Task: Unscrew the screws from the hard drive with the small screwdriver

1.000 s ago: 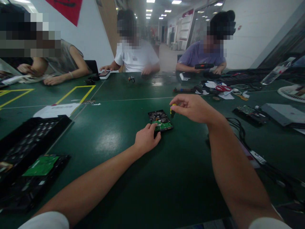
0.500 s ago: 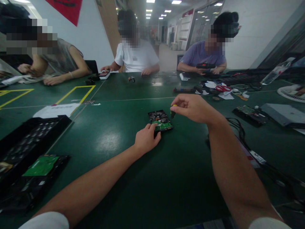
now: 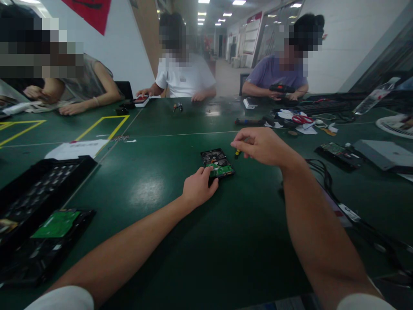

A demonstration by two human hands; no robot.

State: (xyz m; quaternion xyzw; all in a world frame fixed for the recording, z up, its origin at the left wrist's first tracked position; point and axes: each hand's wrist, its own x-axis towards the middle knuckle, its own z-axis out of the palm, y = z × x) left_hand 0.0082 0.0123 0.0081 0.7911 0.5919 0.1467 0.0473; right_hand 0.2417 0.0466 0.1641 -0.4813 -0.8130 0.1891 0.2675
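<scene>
A small hard drive with a green circuit board lies on the dark green table, board side up. My left hand presses on its near left corner, fingers curled against the edge. Just right of the drive, my right hand pinches a small black and yellow screwdriver. The tool hangs tilted beside the drive's far right corner, its tip near the table.
Black trays sit at the left, one holding a green board. Another drive, a grey box and cables lie to the right. Three people work at the far side, with red scissors and tools near them.
My right hand has turned the screwdriver and drawn it slightly right, off the drive's corner. The person in purple has shifted a dark tool in their hands. My left hand has stayed put.
</scene>
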